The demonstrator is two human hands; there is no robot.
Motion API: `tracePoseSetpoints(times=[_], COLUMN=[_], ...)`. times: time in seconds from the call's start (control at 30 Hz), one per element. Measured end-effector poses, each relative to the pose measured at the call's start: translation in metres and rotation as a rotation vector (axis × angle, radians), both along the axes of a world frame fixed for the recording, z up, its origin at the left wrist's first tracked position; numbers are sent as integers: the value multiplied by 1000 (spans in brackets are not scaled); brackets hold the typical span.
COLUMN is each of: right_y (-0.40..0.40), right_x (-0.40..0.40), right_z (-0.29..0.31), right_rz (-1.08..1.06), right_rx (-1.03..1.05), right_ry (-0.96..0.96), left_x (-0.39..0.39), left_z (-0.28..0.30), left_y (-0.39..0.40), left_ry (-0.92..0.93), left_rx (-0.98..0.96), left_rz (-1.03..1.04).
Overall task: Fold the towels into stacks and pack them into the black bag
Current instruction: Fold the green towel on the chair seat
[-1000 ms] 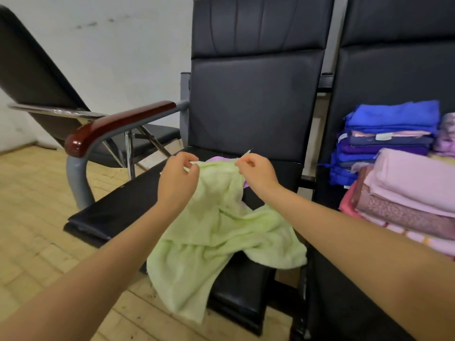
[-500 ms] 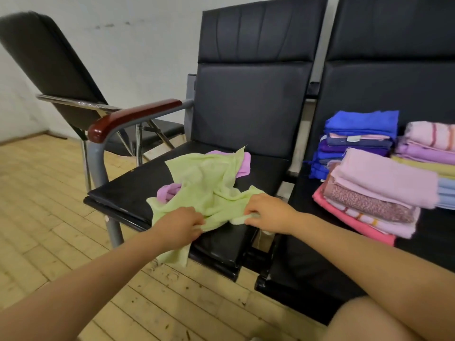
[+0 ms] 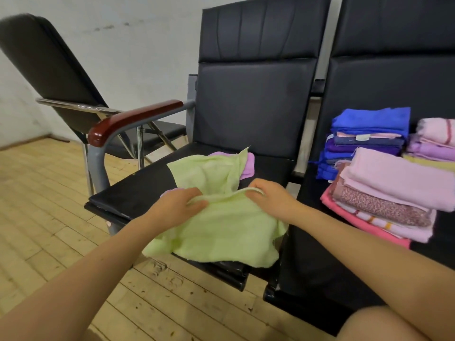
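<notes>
the green towel (image 3: 221,232) lies spread on the black chair seat (image 3: 138,193), its near edge hanging past the seat's front lip and its far part covering a purple towel (image 3: 247,166) toward the backrest. the left hand (image 3: 177,205) and the right hand (image 3: 273,196) each pinch a raised fold of the green towel with curled fingers, the fold stretched between them above the seat. to the right of the seat, on the adjoining chair, stand a blue stack (image 3: 369,136) and a pink stack (image 3: 389,193) of folded towels.

A pale green towel (image 3: 221,232) is covering a lilac one (image 3: 247,166) on the black seat (image 3: 138,193); blue (image 3: 369,121), pink (image 3: 403,178) and speckled brown-pink towels (image 3: 379,205) are lying folded.
</notes>
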State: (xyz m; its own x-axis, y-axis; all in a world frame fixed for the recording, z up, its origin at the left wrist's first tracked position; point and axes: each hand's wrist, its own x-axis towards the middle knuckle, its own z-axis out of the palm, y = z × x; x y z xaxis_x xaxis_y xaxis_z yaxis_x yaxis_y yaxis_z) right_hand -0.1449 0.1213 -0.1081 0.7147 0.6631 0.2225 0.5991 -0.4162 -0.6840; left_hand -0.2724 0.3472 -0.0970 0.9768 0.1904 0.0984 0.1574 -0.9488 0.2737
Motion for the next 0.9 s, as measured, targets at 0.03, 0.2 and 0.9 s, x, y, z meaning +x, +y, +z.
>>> tracePoseSetpoints(times=[0.03, 0.2, 0.9], right_y=[-2, -22, 64], right_x=[5, 27, 80], right_z=[-5, -26, -1], right_rz=[-29, -146, -574], right_rx=[-19, -159, 447], right_ry=[7, -1, 553], left_x=[2, 5, 50], left_z=[-5, -19, 9], left_y=[5, 21, 56], left_ry=[26, 66, -539], left_rx=[-11, 109, -703], left_rz=[-11, -77, 551])
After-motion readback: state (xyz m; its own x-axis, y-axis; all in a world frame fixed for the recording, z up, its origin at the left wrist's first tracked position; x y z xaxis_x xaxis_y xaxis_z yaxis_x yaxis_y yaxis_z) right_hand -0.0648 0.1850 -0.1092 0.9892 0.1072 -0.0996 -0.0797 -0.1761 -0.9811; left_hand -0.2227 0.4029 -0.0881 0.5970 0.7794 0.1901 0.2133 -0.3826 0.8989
